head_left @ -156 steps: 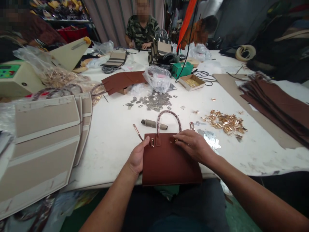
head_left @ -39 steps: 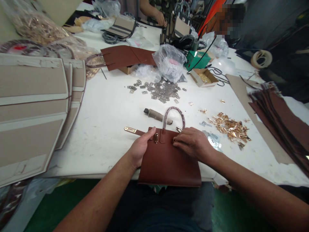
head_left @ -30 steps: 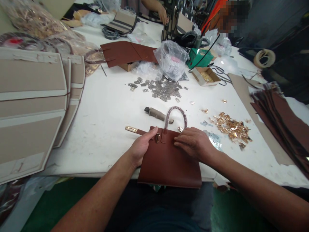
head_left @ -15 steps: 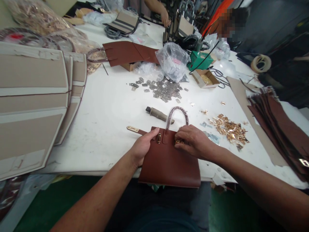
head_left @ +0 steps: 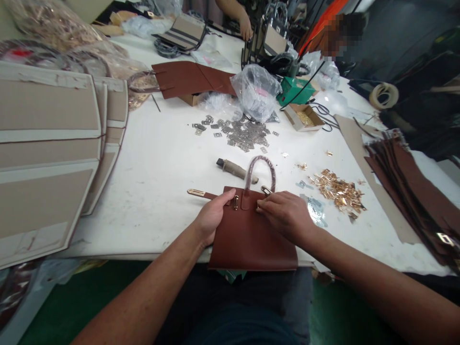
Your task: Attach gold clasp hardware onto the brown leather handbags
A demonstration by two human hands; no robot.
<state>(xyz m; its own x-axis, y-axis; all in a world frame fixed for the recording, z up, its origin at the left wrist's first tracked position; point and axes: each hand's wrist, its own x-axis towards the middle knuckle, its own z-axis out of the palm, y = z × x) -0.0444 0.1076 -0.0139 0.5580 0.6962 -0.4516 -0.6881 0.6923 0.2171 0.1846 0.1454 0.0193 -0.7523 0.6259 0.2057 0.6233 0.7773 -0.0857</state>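
Brown and smooth, the bag panel [head_left: 253, 239] lies at the near edge of the tabletop [head_left: 143, 201], its lower end reaching past that edge above the person's lap. The left hand [head_left: 210, 220] grips its left side, thumb laid on the front face just beside an upright metal loop [head_left: 235, 202]. The right hand [head_left: 289, 213] rests over the upper right part, its fingers drawn together at a small metallic glint; the fingertips hide most of it, so I cannot tell whether they are gripping it. Between the hands, a plastic-wrapped handle [head_left: 260, 160] arches from the top, with a brown strap [head_left: 201, 193] ending in a gold plate sticking out leftward. Behind the panel lies a wrapped tool [head_left: 233, 170] with a dark tip. Beyond the tool spreads a heap of grey metal plates [head_left: 247, 132]; to the right sits a pile of gold fittings [head_left: 338, 189], with thin silvery plates [head_left: 316, 211] nearer the right hand. Beige panels [head_left: 46, 105] overlap at the far left, and brown strips [head_left: 409, 187] are stacked at the right. Across the tabletop, a co-worker's hand [head_left: 245, 26] hangs beside dark-trimmed bags [head_left: 275, 40].
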